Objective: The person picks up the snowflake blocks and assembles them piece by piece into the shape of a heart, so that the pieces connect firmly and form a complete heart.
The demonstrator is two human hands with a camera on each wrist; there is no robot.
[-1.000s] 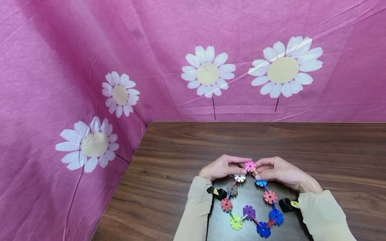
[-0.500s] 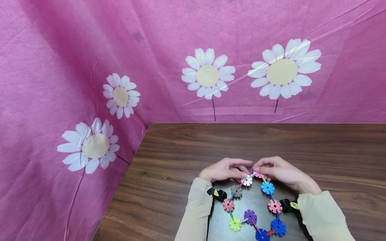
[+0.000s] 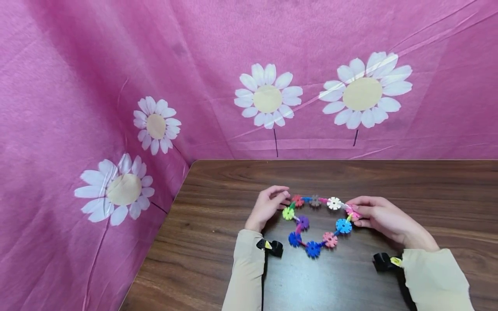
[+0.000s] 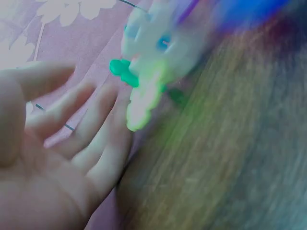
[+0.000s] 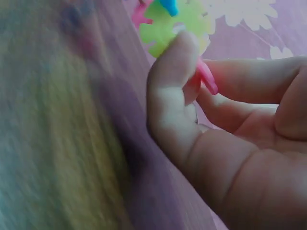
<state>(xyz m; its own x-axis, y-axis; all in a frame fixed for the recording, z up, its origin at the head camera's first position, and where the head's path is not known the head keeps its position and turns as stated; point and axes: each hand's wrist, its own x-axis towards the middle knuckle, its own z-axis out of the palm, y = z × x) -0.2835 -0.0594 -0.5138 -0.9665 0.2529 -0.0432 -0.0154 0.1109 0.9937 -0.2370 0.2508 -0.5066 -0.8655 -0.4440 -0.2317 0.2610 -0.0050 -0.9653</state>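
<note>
A closed loop of colourful notched discs, joined by edge-on discs, spans between the hands in the head view. My right hand (image 3: 389,218) pinches its pink disc (image 3: 353,212) between thumb and fingers at the right end. At the left end, my left hand (image 3: 266,208) is beside the red disc (image 3: 298,200) and lime disc (image 3: 288,213). Its fingers are spread and loosely bent in the left wrist view, next to a lime edge-on disc (image 4: 143,103). Along the far side run grey (image 3: 315,200) and white discs (image 3: 333,203); blue discs (image 3: 313,249) form the near side.
The brown wood-grain table (image 3: 218,224) lies beneath the loop. Behind and to the left hangs a pink cloth (image 3: 210,65) printed with white daisies. Black straps (image 3: 274,248) are worn at both wrists, below beige sleeves.
The loop has turned and shifted farther from the body, its pink disc going right with the right hand. My left hand has left the white disc and moved left, near the red and lime discs.
</note>
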